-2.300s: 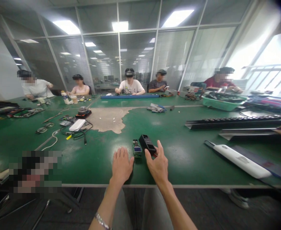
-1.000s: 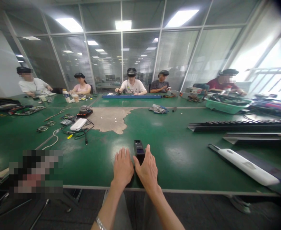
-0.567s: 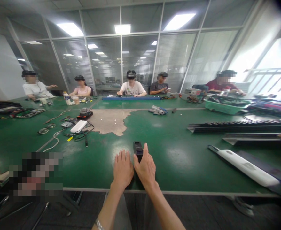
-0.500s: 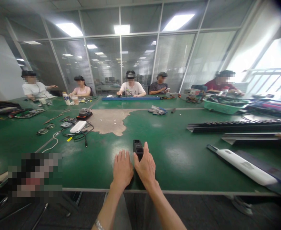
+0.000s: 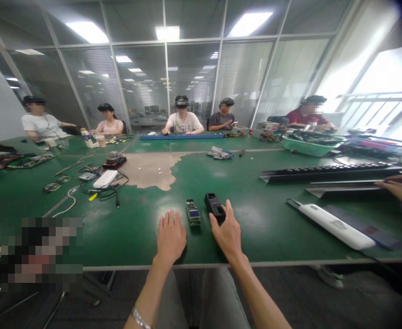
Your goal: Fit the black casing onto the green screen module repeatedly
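Note:
In the head view my left hand (image 5: 171, 236) lies flat on the green table, palm down, fingers stretched out and holding nothing. Just right of its fingertips stands a small green circuit board (image 5: 193, 214) with a dark blue display. My right hand (image 5: 228, 230) grips the near end of a black plastic housing (image 5: 214, 204) between thumb and fingers. The housing has rectangular openings in its upper face and is set a little apart from the board, to its right. My palm and fingers hide its near right side.
Right of my hands lies a long white device (image 5: 338, 226) with a strap. Behind it are metal channels (image 5: 324, 176) and another person's hand (image 5: 401, 189). A white box with cables (image 5: 105, 179) sits left. Gloves (image 5: 220, 153) and a green basket (image 5: 310, 145) lie farther back; several people sit opposite.
My right hand has moved right with the black housing, off the circuit board that it covered half a second ago. The board is now exposed. My left hand stays flat on the table.

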Motion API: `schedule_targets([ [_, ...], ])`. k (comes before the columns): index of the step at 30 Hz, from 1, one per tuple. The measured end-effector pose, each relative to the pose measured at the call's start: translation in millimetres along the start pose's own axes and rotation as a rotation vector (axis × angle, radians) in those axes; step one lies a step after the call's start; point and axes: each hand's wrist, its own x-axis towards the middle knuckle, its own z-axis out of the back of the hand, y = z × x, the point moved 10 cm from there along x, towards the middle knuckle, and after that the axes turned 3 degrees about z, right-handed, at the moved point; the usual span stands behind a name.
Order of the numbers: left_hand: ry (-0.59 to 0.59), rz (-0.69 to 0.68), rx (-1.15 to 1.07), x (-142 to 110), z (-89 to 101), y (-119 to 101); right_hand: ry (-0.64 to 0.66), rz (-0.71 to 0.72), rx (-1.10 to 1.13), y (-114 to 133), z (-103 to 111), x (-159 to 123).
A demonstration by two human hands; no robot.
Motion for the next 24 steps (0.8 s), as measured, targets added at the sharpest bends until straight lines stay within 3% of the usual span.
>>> schedule_targets([
  [7,0.008,-0.011,0.016,0.1,-0.6,-2.1,0.061,0.028,-0.023,-8.4,-16.6,-7.2],
  [16,0.044,-0.036,0.002,0.9,2.0,-7.1,-0.009,0.101,-0.141,-4.8,-12.8,-8.8],
  [24,0.062,-0.037,0.008,3.4,-3.1,-8.5,0.045,0.132,-0.145,-6.3,-21.4,-8.1],
])
